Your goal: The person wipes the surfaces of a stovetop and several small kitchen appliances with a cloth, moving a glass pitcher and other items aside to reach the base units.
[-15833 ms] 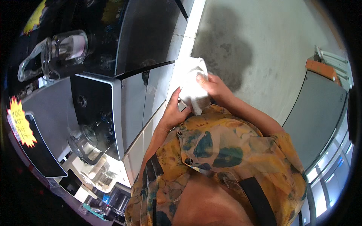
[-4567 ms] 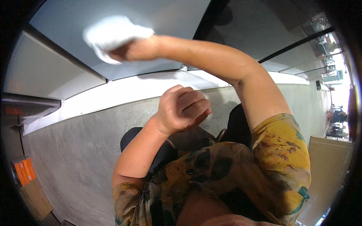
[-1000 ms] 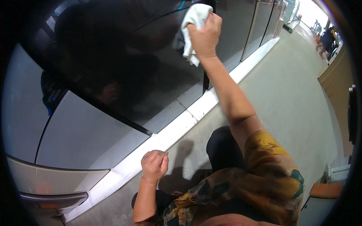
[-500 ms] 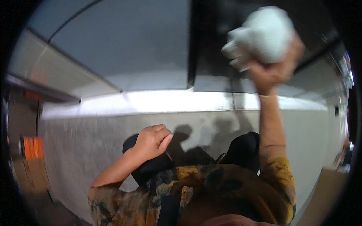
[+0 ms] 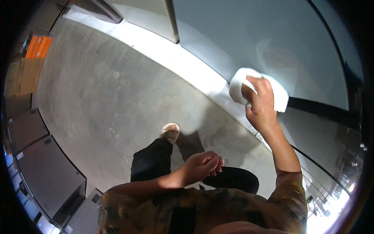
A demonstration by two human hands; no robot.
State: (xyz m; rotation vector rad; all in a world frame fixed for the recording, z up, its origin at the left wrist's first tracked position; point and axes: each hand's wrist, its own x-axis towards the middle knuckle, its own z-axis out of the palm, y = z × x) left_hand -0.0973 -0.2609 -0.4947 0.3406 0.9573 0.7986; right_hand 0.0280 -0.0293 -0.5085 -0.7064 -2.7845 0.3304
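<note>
My right hand [image 5: 261, 103] grips a bunched white cloth [image 5: 280, 93], with its fingers pressed into the folds. The cloth lies at the lower part of a smooth grey-blue panel [image 5: 265, 35], seemingly touching it; the contact side is hidden. My left hand [image 5: 198, 167] is held over my dark-trousered legs, its fingers curled in and the thumb against them. Nothing shows in that hand.
A bright white strip [image 5: 167, 68] runs along the foot of the panels. Orange boxes [image 5: 38, 46] rest on a cardboard carton [image 5: 29, 76] at the far left. Dark grey cabinets [image 5: 52, 171] stand at the lower left, on the concrete floor [image 5: 101, 85].
The view has swung round to the left. My right hand has brought the cloth from high on a dark panel down to the grey-blue one. My left hand remains curled above my legs.
</note>
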